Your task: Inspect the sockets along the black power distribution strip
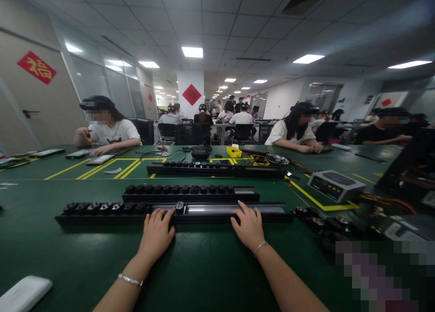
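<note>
A long black power strip rail (217, 210) lies across the green table in front of me, with several black socket modules (102, 207) set in its left half and bare metal channel on the right. My left hand (156, 232) rests on the rail's near edge, fingers laid flat beside one lone socket module (179, 207). My right hand (249, 226) lies on the rail farther right, fingers stretched over the bare channel. Both hands hold nothing. A silver bracelet is on each wrist.
Two more socket rails (190, 192) (214, 169) lie behind. Loose black socket modules (319, 221) are heaped at the right, by a grey scale (336, 184). A yellow bin (234, 152) and metal bowl (277, 159) stand farther back. A white object (23, 293) sits near left. Other people work across the table.
</note>
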A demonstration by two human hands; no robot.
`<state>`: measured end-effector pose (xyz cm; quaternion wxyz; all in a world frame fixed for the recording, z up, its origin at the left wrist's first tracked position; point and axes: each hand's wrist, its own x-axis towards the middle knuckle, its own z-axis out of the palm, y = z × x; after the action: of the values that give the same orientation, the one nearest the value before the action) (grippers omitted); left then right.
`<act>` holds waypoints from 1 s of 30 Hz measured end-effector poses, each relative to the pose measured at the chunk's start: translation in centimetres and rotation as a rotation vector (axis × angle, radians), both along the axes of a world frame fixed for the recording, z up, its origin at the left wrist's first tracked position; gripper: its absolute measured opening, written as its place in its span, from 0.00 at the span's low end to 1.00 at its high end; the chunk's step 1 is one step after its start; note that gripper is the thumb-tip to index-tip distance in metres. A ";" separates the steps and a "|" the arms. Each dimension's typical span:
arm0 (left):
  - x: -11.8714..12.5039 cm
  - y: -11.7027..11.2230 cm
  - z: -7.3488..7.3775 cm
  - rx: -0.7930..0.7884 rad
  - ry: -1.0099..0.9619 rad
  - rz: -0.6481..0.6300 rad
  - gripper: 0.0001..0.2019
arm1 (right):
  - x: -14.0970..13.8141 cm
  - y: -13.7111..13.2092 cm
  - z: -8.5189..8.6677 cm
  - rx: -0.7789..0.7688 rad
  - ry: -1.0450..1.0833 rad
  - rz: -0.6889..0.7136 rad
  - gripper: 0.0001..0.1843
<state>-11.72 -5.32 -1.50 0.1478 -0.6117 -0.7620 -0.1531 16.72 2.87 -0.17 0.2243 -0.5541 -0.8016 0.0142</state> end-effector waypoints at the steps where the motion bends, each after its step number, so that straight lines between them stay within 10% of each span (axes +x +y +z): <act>1: 0.0 0.0 0.1 -0.003 0.002 -0.002 0.24 | 0.0 0.0 0.0 0.004 0.003 0.000 0.14; 30: 1.1 -0.2 0.2 -0.001 -0.045 -0.072 0.24 | -0.2 0.0 0.0 0.005 0.001 0.000 0.14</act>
<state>-10.64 -5.51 -1.29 0.1249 -0.6354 -0.7425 -0.1717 16.54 2.85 -0.14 0.2263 -0.5533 -0.8016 0.0124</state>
